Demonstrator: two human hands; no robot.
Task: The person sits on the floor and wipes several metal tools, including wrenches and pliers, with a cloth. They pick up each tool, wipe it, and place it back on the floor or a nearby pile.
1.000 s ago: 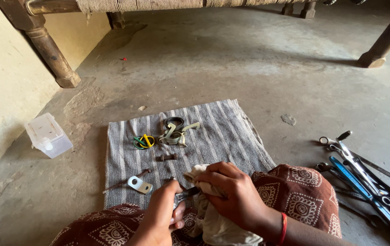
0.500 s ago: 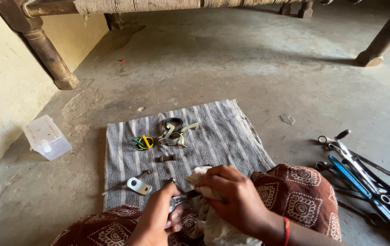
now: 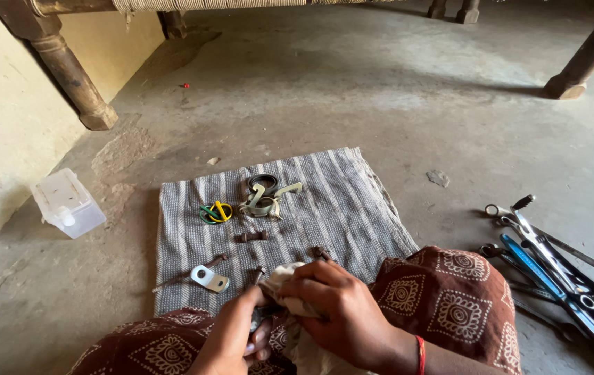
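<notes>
Low in the head view, my left hand (image 3: 236, 335) grips a small dark metal part (image 3: 264, 312). My right hand (image 3: 335, 314) presses a beige rag (image 3: 284, 276) around that part; most of the part is hidden by the rag and my fingers. Both hands hover over the near edge of a grey striped cloth (image 3: 325, 201) spread on the floor. On the cloth lie a flat silver bracket (image 3: 209, 278), a rusty bolt (image 3: 251, 237), green and yellow rings (image 3: 215, 212), a pale metal clamp with a black ring (image 3: 264, 196), and another small bolt (image 3: 321, 253).
Several wrenches and spanners (image 3: 554, 260) lie on the concrete floor at the right. A clear plastic container (image 3: 68, 203) sits at the left near the wall. A wooden cot's legs (image 3: 75, 80) stand at the back. My knees in brown patterned fabric (image 3: 443, 298) flank the cloth.
My hands and the rag have shifted slightly lower and to the left. The rag now covers more of the metal part, and a small bolt beside my right hand has come into sight.
</notes>
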